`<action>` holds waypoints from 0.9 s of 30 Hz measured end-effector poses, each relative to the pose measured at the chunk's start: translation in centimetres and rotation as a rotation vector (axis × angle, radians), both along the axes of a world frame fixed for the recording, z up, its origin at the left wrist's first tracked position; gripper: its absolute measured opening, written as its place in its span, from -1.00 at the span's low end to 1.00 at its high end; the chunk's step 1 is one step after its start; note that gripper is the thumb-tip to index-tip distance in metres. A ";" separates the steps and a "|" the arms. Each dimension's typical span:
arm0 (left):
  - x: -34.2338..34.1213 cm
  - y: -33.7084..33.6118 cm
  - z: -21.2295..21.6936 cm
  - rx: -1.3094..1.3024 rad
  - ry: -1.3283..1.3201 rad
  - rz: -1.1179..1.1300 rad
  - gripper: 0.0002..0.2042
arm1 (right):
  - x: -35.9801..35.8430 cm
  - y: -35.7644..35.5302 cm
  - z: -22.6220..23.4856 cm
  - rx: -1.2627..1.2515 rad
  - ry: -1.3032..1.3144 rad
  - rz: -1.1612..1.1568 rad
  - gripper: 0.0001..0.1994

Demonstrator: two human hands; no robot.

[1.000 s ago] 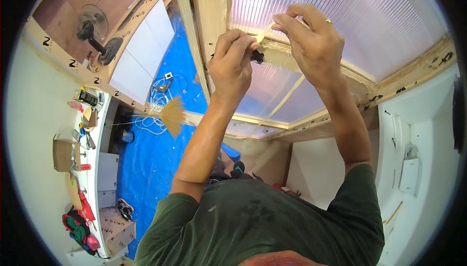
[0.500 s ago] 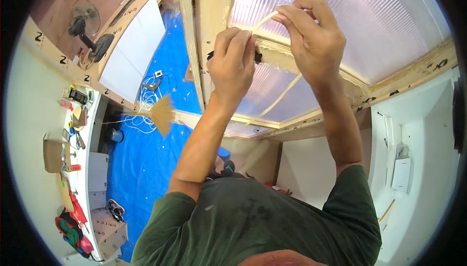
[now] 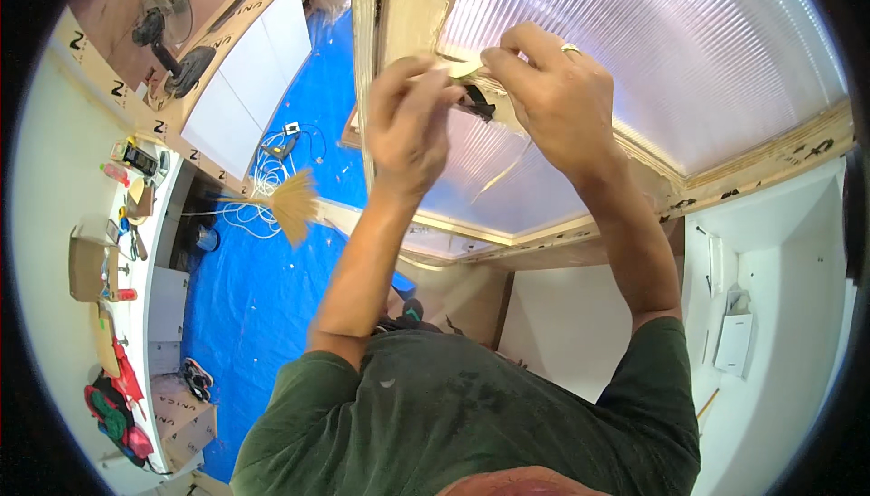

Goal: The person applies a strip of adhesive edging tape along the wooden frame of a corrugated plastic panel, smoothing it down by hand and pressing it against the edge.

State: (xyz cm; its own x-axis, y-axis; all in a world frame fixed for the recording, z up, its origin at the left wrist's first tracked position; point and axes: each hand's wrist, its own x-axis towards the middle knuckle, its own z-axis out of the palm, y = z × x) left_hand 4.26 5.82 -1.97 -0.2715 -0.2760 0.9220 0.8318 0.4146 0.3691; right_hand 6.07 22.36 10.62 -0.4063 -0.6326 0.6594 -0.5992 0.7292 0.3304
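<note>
**Operator:** Nearest, I see the green-sleeved arms reaching up. The left hand (image 3: 408, 124) is curled, fingertips pinched on one end of a pale thin strip (image 3: 460, 67). The right hand (image 3: 553, 102) pinches the other end, ring finger showing, with a small dark piece (image 3: 478, 102) just beneath — I can't tell what it is.

**Spotter:** Where's the strip sitting?

**Operator:** Up against the wooden frame (image 3: 399, 6), at the edge of the ribbed translucent panel (image 3: 652, 43).

**Spotter:** Risks?

**Operator:** I judge the strip is slight and could snap or slip if the two pinches pull unevenly. The dark piece could drop too — it would fall to the blue tarp (image 3: 263, 287) far below, near the broom (image 3: 290, 210) and the white cable (image 3: 258, 197). Working overhead, a tired grip seems the likeliest cause.
</note>
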 end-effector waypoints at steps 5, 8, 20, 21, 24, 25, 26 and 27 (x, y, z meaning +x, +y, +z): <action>0.2 -3.1 -0.4 -0.009 -0.189 0.200 -0.33 | -0.7 -0.6 -1.6 -0.144 0.124 -0.037 -0.87; -1.8 -2.8 -0.2 0.198 -0.263 -0.289 -0.01 | -1.7 -2.0 -1.7 -0.203 0.188 -0.005 -0.86; -2.8 -1.6 0.0 0.186 -0.160 -0.224 0.07 | 1.0 -1.4 0.2 0.079 -0.170 -0.009 -0.74; -2.6 -1.6 0.2 0.158 -0.160 -0.156 0.06 | 0.9 -1.5 0.2 0.074 -0.171 -0.003 -0.75; -2.4 -1.5 0.2 0.106 -0.144 -0.013 0.03 | 0.0 -1.4 -0.2 0.168 -0.078 -0.038 -0.79; -2.6 -1.4 -0.1 0.109 -0.129 -0.002 0.03 | -0.2 -1.3 -0.4 0.173 -0.083 -0.024 -0.80; -2.8 -1.4 -0.3 0.110 -0.115 0.010 0.02 | -0.4 -1.2 -0.7 0.177 -0.089 -0.008 -0.80; -3.0 -1.5 -0.5 0.107 -0.110 0.016 0.03 | -0.6 -1.2 -0.8 0.182 -0.094 0.008 -0.80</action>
State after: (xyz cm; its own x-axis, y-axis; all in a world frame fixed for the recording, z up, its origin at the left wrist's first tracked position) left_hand 1.27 4.36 -2.47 -0.3637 -0.3762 0.8521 0.7774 0.3813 0.5002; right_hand 5.43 21.11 9.85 -0.4554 -0.7411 0.4933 -0.6392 0.6579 0.3983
